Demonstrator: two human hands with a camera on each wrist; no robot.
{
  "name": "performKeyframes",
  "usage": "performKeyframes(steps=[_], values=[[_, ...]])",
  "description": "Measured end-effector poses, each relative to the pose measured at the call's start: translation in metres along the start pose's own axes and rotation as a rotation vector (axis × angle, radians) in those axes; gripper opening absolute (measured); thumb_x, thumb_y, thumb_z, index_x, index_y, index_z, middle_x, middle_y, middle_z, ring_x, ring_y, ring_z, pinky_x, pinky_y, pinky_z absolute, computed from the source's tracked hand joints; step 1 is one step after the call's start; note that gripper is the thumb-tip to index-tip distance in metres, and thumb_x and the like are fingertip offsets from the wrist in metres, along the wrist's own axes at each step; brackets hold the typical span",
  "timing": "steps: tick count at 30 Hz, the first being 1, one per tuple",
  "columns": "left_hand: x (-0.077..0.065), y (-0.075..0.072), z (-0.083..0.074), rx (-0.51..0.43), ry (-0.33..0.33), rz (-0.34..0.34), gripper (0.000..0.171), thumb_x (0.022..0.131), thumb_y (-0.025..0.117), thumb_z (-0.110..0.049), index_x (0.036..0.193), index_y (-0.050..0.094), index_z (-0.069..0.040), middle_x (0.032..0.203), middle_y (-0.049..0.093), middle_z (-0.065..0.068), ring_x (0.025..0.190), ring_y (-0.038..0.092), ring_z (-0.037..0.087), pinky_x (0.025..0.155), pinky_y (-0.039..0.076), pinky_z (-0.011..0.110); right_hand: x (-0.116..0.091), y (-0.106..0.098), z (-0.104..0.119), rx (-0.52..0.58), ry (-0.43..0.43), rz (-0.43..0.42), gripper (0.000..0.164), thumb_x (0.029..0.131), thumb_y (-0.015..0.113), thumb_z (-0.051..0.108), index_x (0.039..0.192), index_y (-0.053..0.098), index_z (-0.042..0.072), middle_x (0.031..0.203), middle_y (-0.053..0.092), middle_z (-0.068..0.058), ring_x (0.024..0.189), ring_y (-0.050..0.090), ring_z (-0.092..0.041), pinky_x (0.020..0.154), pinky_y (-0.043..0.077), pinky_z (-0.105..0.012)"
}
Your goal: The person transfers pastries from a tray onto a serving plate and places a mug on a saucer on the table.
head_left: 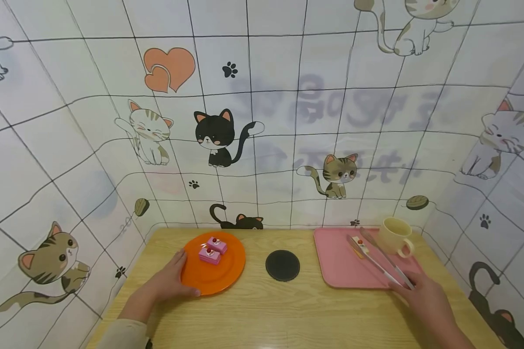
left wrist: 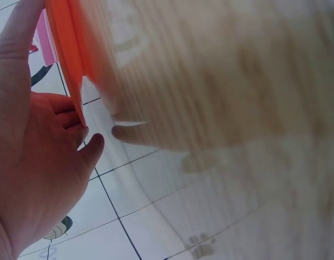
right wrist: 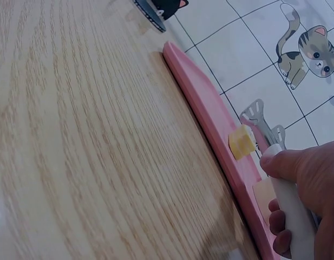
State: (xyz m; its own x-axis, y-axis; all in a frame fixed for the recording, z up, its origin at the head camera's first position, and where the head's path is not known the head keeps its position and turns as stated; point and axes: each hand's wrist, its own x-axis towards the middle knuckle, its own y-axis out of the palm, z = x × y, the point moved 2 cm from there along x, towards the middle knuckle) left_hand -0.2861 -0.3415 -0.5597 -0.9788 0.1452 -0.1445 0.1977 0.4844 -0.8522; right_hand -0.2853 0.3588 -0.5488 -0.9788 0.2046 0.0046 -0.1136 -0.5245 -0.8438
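At the left, an orange plate (head_left: 231, 274) lies on the table with two small pink toy cakes (head_left: 210, 255) on it. My left hand (head_left: 171, 280) grips the plate's left rim, thumb toward the front; in the left wrist view fingers wrap its edge. My right hand (head_left: 425, 295) holds a pair of tongs (head_left: 386, 261) by the pale handles. Their tips stand apart over a pink tray (head_left: 338, 269), either side of a small yellow-and-white toy cake (head_left: 360, 245). In the right wrist view the cake (right wrist: 242, 142) sits just below the metal tips; contact cannot be told.
A pale yellow mug (head_left: 395, 235) stands at the tray's back right corner, close to the tongs. A round black coaster (head_left: 282, 265) lies between plate and tray. Cat-patterned cloth (head_left: 270, 121) surrounds the wooden table (head_left: 266, 315) at the back and sides.
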Motion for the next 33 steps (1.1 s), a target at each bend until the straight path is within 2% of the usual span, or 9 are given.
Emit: performKeyframes(steps=[5,11,21,29,33], values=[[-0.0004,-0.0030,-0.0033,0.001,0.008,0.001,0.142,0.074,0.097,-0.063,0.171,0.022,0.009,0.180,0.014,0.031,0.165,0.016,0.055,0.129,0.026,0.071,0.0018,0.0025,-0.0009,0.011,0.037,0.018,0.061,0.096,0.089,0.036,0.132,0.071,-0.010,0.084,0.057,-0.005,0.085,0.053,-0.029,0.068,0.039,-0.040],[-0.0019,-0.0046,-0.0073,0.000,0.001,0.008,0.142,0.074,0.098,-0.061,0.172,0.022,0.008,0.181,0.014,0.030,0.165,0.016,0.054,0.128,0.027,0.070,0.0026,0.0043,-0.0066,-0.014,0.059,0.049,0.067,0.096,0.089,0.038,0.134,0.068,-0.013,0.095,0.065,-0.010,0.088,0.055,-0.031,0.069,0.042,-0.041],[-0.0040,-0.0038,-0.0067,-0.006,0.002,0.003,0.142,0.074,0.097,-0.061,0.172,0.022,0.008,0.180,0.015,0.030,0.165,0.017,0.055,0.128,0.028,0.071,0.0019,0.0042,-0.0066,0.000,0.042,0.087,0.064,0.097,0.087,0.037,0.133,0.069,-0.013,0.089,0.063,-0.007,0.081,0.054,-0.027,0.066,0.039,-0.038],[-0.0030,-0.0017,-0.0032,0.001,-0.003,0.004,0.143,0.073,0.097,-0.062,0.172,0.022,0.008,0.180,0.014,0.031,0.164,0.018,0.055,0.128,0.027,0.071,0.0001,0.0018,-0.0077,-0.027,0.030,0.098,0.064,0.096,0.088,0.040,0.130,0.071,-0.012,0.109,0.076,-0.021,0.088,0.061,-0.030,0.074,0.053,-0.046],[-0.0005,-0.0029,-0.0053,-0.002,-0.002,0.007,0.142,0.074,0.097,-0.062,0.172,0.022,0.008,0.180,0.014,0.031,0.165,0.017,0.055,0.128,0.026,0.071,-0.0002,-0.0018,-0.0080,-0.037,0.002,0.088,0.064,0.095,0.088,0.042,0.125,0.074,-0.012,0.103,0.076,-0.019,0.084,0.060,-0.029,0.071,0.052,-0.043]])
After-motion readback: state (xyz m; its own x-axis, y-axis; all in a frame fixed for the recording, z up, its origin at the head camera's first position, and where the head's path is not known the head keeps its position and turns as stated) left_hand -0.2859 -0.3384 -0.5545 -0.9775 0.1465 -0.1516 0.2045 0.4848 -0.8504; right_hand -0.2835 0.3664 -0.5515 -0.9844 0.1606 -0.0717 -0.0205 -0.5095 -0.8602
